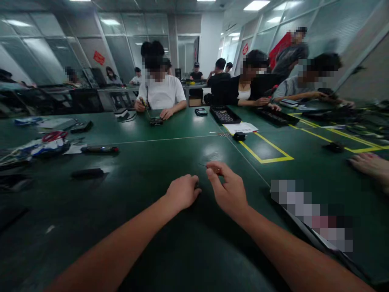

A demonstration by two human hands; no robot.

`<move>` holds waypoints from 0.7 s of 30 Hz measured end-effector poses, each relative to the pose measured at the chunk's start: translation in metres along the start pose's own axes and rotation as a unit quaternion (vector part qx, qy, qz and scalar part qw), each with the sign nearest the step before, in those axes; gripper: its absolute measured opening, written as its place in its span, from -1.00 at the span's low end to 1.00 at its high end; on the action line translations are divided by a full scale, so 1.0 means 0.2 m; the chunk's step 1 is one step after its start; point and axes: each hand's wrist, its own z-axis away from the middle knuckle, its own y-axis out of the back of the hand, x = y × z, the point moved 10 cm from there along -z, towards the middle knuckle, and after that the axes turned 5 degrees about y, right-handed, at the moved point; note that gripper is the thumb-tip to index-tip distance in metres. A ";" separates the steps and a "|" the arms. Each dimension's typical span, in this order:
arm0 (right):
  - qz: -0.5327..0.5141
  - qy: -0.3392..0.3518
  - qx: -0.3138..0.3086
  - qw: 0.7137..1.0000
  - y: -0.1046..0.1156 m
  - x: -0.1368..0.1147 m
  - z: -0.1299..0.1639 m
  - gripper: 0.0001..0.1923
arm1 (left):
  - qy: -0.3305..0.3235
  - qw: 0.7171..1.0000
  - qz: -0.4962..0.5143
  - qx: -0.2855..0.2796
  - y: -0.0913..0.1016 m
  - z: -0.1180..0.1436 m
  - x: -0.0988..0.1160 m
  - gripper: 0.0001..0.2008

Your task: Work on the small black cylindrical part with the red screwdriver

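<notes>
My left hand [183,192] rests low over the green table [146,239], its fingers curled around a small dark item [197,185] that is mostly hidden. Just to the right, my right hand [228,190] is raised slightly with thumb and fingers pinched together. From that pinch a slim tool with a thin shaft [202,164] sticks out to the left; a bit of red shows at the fingers, and its handle is otherwise covered. The shaft's tip lies above and beyond my left hand, apart from it.
A dark rod-shaped tool [99,149], a black case [88,173] and bundled cables [48,146] lie left. A small black block [239,136], paper [241,127] and a black parts tray [225,115] lie ahead. Another person's hand [369,164] rests at right; co-workers sit opposite.
</notes>
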 end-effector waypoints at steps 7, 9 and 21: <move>-0.012 0.005 -0.009 1.000 -0.02 -0.01 0.01 -0.80 | -0.009 1.000 0.027 0.008 0.00 -0.02 -0.02 -0.83; -0.012 0.007 -0.011 1.000 -0.03 -0.01 0.01 -0.80 | -0.007 0.998 0.070 0.001 0.01 -0.01 -0.06 -0.83; -0.014 0.012 -0.027 0.999 -0.05 -0.01 0.01 -0.79 | 0.170 0.899 0.402 -0.034 0.12 0.36 -0.81 -0.45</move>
